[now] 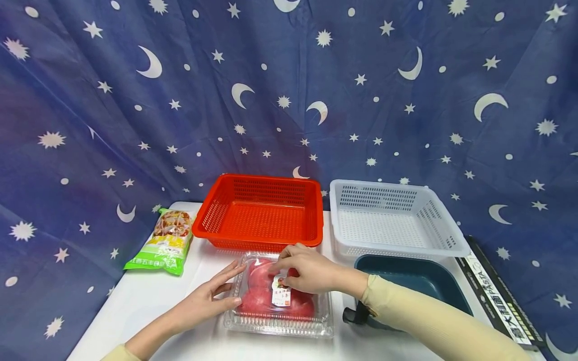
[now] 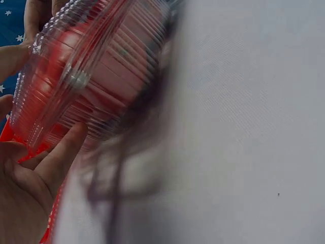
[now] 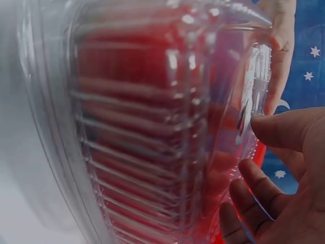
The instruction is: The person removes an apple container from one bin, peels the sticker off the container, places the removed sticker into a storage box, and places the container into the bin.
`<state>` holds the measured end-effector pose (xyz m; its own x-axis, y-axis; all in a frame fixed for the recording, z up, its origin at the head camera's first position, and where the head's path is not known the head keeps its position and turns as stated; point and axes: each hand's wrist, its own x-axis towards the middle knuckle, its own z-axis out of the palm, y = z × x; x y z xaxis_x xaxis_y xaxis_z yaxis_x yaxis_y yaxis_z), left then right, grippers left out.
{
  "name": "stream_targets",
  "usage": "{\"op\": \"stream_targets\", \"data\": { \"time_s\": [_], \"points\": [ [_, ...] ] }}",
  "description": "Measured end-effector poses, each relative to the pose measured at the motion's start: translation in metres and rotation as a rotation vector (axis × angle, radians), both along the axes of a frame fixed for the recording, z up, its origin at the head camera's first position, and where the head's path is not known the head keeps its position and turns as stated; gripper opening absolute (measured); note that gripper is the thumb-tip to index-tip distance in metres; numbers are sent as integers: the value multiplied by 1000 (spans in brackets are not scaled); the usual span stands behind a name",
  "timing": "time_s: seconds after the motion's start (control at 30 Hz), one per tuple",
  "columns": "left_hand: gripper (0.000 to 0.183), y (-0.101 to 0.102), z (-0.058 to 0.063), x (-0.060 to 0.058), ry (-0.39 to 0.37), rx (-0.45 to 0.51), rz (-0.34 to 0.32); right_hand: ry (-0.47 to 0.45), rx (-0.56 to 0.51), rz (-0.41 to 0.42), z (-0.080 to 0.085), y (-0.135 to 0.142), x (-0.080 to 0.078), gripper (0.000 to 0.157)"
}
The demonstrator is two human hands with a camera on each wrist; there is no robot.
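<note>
A clear plastic clamshell box [image 1: 300, 326] lies on the white table, with large red fruits [image 1: 259, 281] that look like tomatoes under its lid. A white label [image 1: 281, 293] is on top of the lid. My left hand [image 1: 205, 303] is at the box's left edge, thumb and fingers spread; in the left wrist view its fingertip [image 2: 78, 132] is right at the ridged side. Over the lid, my right hand [image 1: 304, 268] reaches across from the right. Its thumb [image 3: 279, 129] is at the label, and the other fingers lie loosely bent along the top.
Behind the box stand a red basket [image 1: 259, 243] and a white basket [image 1: 402, 248]. A dark teal pan [image 1: 406, 268] with a black handle [image 1: 356, 315] is under the right forearm. A green-and-yellow food bag [image 1: 164, 245] lies left, a long black pasta package [image 1: 501, 296] right.
</note>
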<state>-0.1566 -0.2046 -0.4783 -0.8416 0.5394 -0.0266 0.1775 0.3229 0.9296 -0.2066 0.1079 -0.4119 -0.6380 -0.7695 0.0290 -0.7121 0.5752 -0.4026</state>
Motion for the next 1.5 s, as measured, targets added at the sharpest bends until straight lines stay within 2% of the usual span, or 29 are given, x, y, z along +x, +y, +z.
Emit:
{"op": "stream_targets", "data": {
  "time_s": [0.3, 0.43, 0.83, 1.5],
  "points": [
    [70, 0, -3, 0, -19, 2, 5, 152, 88, 62, -3, 0, -4, 31],
    [70, 0, -5, 0, -24, 7, 11, 179, 102, 82, -2, 1, -6, 31],
    [68, 0, -6, 1, 8, 43, -13, 181, 91, 89, -3, 1, -6, 28],
    [68, -1, -5, 2, 16, 44, -12, 93, 47, 77, 3, -6, -10, 15]
  ]
}}
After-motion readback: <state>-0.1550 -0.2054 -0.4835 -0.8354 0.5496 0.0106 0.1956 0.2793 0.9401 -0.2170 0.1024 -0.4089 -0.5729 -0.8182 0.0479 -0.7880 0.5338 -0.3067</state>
